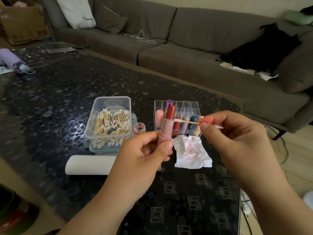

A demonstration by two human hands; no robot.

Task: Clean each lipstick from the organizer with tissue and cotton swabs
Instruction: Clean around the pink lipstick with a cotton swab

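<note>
My left hand (145,153) grips the pink tube of an open lipstick (167,126) and holds it upright, its red bullet extended. My right hand (237,133) pinches a wooden cotton swab (186,121); its white tip touches the right side of the red bullet. Behind them stands a clear acrylic organizer (191,106) with several lipsticks in its front row and a purple one at the back. A crumpled tissue (191,153) stained red lies on the table in front of the organizer.
A clear box of cotton swabs (110,122) sits left of the organizer, with a small open jar (139,128) beside it and a folded white tissue pack (89,164) in front. A grey sofa runs behind the dark patterned table (50,99). A purple umbrella (13,61) lies far left.
</note>
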